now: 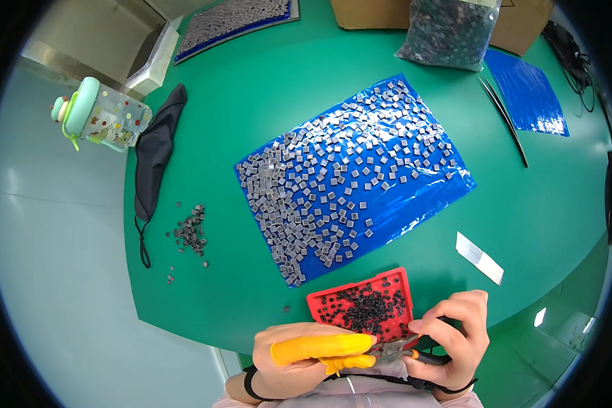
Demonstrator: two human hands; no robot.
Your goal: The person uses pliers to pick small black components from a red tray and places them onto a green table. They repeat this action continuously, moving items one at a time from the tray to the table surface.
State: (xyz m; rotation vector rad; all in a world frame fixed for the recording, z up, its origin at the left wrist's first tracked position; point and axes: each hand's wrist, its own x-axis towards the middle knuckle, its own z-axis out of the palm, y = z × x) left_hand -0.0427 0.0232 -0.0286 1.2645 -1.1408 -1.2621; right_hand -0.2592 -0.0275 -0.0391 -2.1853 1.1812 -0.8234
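My left hand (304, 355), with yellow covers on its thumb and forefinger, is closed in a pinch near the table's front edge. What lies between those fingertips is too small to make out. Close beside it, my right hand (457, 334) grips a pair of pliers (425, 356) with dark and orange handles, their metal jaws pointing at the left fingertips. Just beyond both hands sits a shallow red tray (406, 289), tilted slightly, with many small black pieces (367, 309) heaped and scattered in it.
Small grey square pieces (268, 183) cover much of a blue sheet (415, 211) on the green table. A dark pile of bits (192, 231), a black pouch (158, 153) and a bottle (109, 115) stand left. Tweezers (503, 119) and a white strip (479, 258) lie right.
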